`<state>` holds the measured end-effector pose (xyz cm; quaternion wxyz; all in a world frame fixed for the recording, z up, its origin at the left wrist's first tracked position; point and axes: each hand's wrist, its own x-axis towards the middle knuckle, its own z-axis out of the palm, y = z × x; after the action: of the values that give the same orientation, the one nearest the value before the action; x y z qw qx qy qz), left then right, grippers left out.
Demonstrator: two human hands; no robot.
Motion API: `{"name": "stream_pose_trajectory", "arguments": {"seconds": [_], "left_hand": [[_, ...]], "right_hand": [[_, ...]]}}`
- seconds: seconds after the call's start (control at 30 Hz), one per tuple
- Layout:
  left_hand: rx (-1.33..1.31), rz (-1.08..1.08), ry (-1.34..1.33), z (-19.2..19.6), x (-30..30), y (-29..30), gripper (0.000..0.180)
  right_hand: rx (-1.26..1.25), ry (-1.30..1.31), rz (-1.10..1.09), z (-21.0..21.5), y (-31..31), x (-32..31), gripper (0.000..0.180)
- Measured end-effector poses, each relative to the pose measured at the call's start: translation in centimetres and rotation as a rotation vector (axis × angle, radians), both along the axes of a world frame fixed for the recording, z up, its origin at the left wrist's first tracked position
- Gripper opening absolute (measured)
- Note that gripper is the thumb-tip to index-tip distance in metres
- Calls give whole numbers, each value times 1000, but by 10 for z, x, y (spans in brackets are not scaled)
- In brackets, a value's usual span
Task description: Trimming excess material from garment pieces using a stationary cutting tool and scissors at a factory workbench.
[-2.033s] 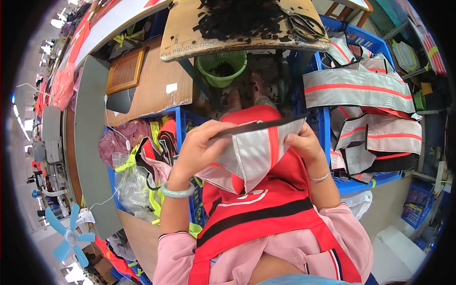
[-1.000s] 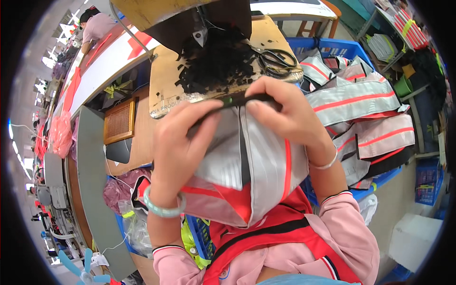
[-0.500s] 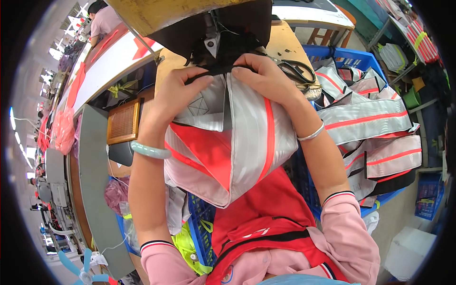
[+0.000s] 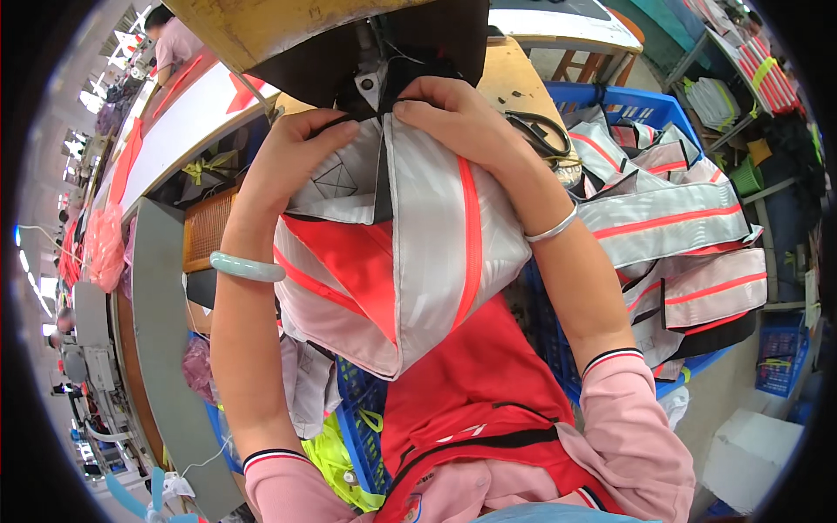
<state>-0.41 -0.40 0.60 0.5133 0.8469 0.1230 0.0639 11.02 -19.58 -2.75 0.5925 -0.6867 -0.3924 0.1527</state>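
Note:
A half-sewn bag (image 4: 427, 235) of light grey fabric with red stripes and a red panel hangs between my forearms. Its black-bound top edge lies under the needle area of a sewing machine (image 4: 369, 85). My left hand (image 4: 305, 152) pinches that edge to the left of the seam, thumb on top. Close to the seam, my right hand (image 4: 453, 113) is closed on the same edge, thumb pressing down. A square of stitching shows on the grey fabric beside my left hand. The needle tip itself is hidden.
Right of me, a blue crate (image 4: 628, 100) holds several similar grey and red pieces (image 4: 663, 218). Black-handled scissors (image 4: 540, 135) lie on the machine table. A wooden-framed panel (image 4: 207, 231) stands left. A co-worker (image 4: 170, 39) sits at the far left.
Both hands and the bag have shifted slightly left in the picture, with the bag's corner seam drawn up nearer the needle. The whole view has also moved a little.

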Motion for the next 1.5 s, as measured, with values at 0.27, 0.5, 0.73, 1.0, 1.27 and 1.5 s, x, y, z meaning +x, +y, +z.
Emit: {"name": "stream_pose_trajectory", "arguments": {"seconds": [0.27,0.5,0.73,1.0,1.27,1.5], "left_hand": [[-27,55,-5,2,3,8,38],[68,-214,125,-6,-33,-16,31],[184,-433,182,-26,-48,-78,19],[212,-98,-98,-73,-165,-97,33],[53,131,-171,-31,-173,-99,16],[219,-84,-66,22,-103,-43,27]], "right_hand": [[39,130,-51,13,-9,1,26],[-30,-602,418,6,-52,-68,19],[-525,-1256,305,-19,-29,-148,28],[-552,-857,258,-14,-65,-128,15],[-224,-521,89,22,-97,-105,17],[-163,-533,-20,39,-81,-70,17]]}}
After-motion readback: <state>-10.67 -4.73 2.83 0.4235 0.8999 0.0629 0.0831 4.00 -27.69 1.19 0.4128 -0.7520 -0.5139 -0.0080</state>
